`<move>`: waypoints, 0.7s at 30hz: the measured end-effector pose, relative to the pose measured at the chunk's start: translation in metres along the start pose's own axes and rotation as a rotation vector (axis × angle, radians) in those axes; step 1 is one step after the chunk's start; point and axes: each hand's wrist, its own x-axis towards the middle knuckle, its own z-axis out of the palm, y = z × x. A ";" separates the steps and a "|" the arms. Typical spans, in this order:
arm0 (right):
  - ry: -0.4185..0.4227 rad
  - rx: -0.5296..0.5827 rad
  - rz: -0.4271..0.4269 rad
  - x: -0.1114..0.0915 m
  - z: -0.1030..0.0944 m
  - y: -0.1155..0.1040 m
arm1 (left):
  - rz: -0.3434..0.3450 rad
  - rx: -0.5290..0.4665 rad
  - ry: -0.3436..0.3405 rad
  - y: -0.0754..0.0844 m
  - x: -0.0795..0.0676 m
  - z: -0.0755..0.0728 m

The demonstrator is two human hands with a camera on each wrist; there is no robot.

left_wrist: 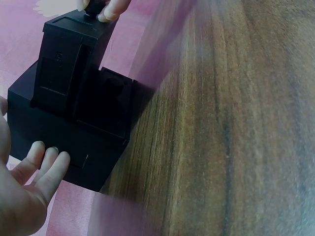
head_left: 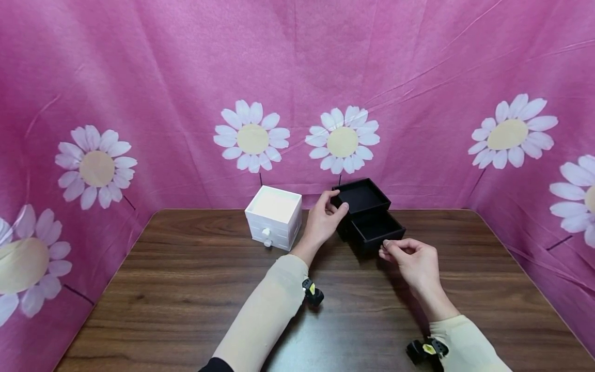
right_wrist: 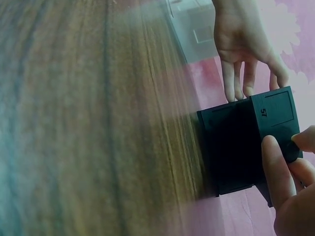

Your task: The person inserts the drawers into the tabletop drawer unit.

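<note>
A black box with drawers [head_left: 362, 196] stands at the back of the table, its top an open tray. One black drawer [head_left: 377, 227] juts out of its front, near the top. My right hand [head_left: 416, 261] pinches the round knob [right_wrist: 291, 150] on that drawer's front between thumb and fingers. On the box's left side, my left hand [head_left: 323, 217] presses with several straight fingers [left_wrist: 51, 179], while its thumb and forefinger are near the top rim. Below the drawer, the left wrist view shows a dark recess [left_wrist: 110, 98]; its inside is too dark to tell.
Left of the black box stands a white box [head_left: 274, 217] with small drawers and white knobs. Both are on a brown wooden table [head_left: 195, 310]. Behind and at both sides hangs a pink cloth [head_left: 297, 62] with white flowers.
</note>
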 end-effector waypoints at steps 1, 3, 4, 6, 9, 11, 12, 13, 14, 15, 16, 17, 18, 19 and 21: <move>0.002 0.002 0.001 0.000 0.000 0.000 | 0.001 -0.001 0.000 0.000 0.000 0.000; 0.005 0.006 0.002 0.000 0.000 0.000 | 0.002 0.000 -0.001 0.000 0.000 0.000; 0.005 0.008 0.001 -0.001 0.000 0.000 | 0.004 -0.002 -0.001 0.000 0.000 0.000; 0.005 0.013 -0.003 -0.001 0.001 0.000 | 0.005 -0.002 -0.003 -0.001 0.000 0.000; 0.005 0.014 -0.011 -0.002 0.001 0.001 | 0.004 -0.004 -0.002 -0.001 0.000 0.000; 0.005 0.018 -0.013 -0.002 0.002 0.001 | 0.002 -0.001 -0.002 -0.001 0.000 -0.001; 0.006 0.020 -0.012 -0.002 0.002 0.001 | 0.002 0.000 -0.002 -0.002 0.000 -0.001; 0.006 0.019 -0.011 -0.002 0.002 0.001 | 0.002 0.002 -0.002 -0.002 0.000 -0.001; 0.007 0.019 -0.011 -0.002 0.002 0.001 | 0.003 0.005 -0.002 -0.002 0.000 -0.001; 0.008 0.018 -0.010 -0.002 0.002 0.001 | 0.003 0.006 -0.002 -0.002 0.000 -0.001; 0.009 0.017 -0.009 -0.002 0.002 0.001 | 0.002 0.005 -0.003 -0.002 0.000 -0.001; 0.009 0.017 -0.008 -0.001 0.003 0.001 | 0.001 0.004 -0.003 -0.002 0.000 0.000; 0.011 0.018 -0.006 -0.001 0.003 0.001 | 0.000 0.001 -0.004 -0.002 0.000 0.000; 0.013 0.020 -0.006 -0.001 0.003 0.001 | -0.001 -0.002 -0.004 -0.001 0.001 0.000; 0.017 0.027 -0.005 0.000 0.004 0.001 | -0.004 -0.005 -0.006 0.000 0.000 0.000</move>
